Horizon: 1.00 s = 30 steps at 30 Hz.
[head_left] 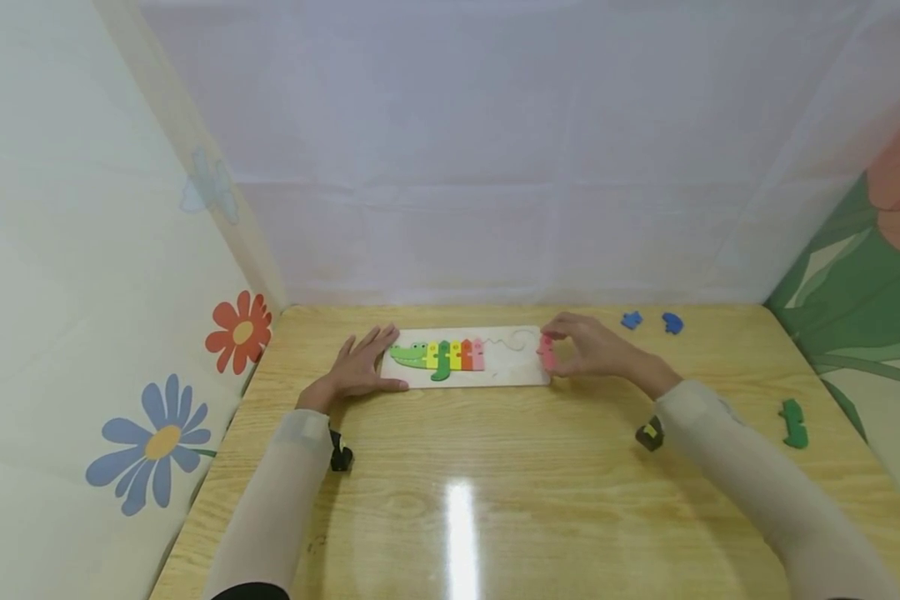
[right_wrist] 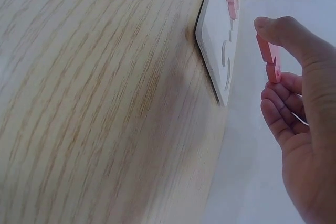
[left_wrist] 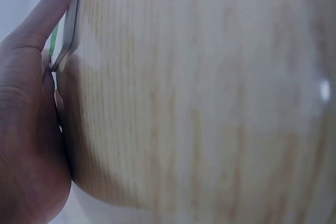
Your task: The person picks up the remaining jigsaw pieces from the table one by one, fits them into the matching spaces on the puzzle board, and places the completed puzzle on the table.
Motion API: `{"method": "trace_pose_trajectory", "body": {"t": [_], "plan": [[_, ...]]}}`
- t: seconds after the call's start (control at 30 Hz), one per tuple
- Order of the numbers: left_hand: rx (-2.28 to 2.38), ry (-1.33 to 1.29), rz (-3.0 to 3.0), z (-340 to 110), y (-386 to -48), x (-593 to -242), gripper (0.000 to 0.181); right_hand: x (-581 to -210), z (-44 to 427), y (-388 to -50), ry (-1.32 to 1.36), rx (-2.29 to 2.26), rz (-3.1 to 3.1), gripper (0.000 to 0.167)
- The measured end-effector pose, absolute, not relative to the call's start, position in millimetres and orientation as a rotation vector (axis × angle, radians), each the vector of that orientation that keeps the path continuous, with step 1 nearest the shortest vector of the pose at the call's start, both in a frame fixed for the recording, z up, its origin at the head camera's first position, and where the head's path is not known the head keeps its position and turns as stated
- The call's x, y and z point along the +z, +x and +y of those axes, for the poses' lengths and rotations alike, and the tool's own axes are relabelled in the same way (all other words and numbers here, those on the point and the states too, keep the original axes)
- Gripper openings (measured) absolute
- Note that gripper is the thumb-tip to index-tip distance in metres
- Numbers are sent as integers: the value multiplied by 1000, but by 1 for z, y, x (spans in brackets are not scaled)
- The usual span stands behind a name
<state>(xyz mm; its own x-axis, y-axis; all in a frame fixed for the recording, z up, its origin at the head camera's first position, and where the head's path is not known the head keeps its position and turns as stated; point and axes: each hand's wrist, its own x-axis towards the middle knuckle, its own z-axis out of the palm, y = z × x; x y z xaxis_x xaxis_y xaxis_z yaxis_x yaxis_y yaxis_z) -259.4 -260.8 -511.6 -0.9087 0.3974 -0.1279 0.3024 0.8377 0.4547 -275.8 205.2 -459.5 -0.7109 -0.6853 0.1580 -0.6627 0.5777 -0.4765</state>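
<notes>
A white puzzle board (head_left: 517,367) lies on the table with a green crocodile head (head_left: 408,355) at its left, then yellow, green, orange and light pink pieces side by side; the board's right part shows bare outlines. My left hand (head_left: 357,365) rests at the board's left end, thumb and fingers spread along its edges. Between thumb and fingertips, my right hand (head_left: 596,348) pinches a pink piece (head_left: 547,352) at the board's right end. In the right wrist view that pink piece (right_wrist: 271,59) is held upright, apart from the board (right_wrist: 212,40).
Two blue pieces (head_left: 632,320) (head_left: 672,323) lie at the back right of the table (head_left: 390,500). A dark green piece (head_left: 794,423) lies farther right, near the table's right edge. A white cloth wall (head_left: 450,167) stands behind.
</notes>
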Motion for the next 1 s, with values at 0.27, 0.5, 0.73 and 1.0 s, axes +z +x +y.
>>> {"method": "trace_pose_trajectory", "body": {"t": [0.27,0.5,0.73,1.0], "plan": [[642,543,2793,-261,-259,-510,119,-462,200,-280,-1204,-826,2748,64],[635,536,2791,-260,-259,-509,117,-464,193,-283,-1240,-830,2767,63],[662,543,2789,-259,-257,-509,118,-467,186,-286,-1248,-835,2754,64],[718,578,2798,-262,-257,-513,123,-468,177,-290,-1240,-854,2749,63]]}}
